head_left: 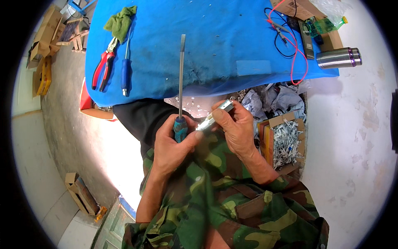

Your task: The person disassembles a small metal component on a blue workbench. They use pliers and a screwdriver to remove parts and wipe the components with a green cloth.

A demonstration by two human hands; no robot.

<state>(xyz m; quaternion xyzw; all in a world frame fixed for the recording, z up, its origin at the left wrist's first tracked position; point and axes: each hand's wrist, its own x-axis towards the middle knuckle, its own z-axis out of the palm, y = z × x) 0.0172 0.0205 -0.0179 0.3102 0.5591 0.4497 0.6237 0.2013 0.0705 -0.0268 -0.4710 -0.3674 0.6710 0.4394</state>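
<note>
My left hand (171, 147) is closed round the teal and black handle of a long flat-blade screwdriver (181, 79), whose blade points up and away over the blue table. The same hand's thumb presses on the near end of a small, silvery, oblong metal piece (226, 106). At the far end of that piece, my right hand (238, 135) grips it between thumb and fingers. Its exact kind does not show, and fingers cover part of it. Both hands are above my lap, just short of the table edge.
On the blue-covered table (166, 41) lie red-handled pliers (103, 70), a blue-handled screwdriver (125, 76) and a green cloth (120, 24). To the right are red and black test leads (295, 54) and a steel flask (339, 58). A box of shredded scraps (286, 141) stands below.
</note>
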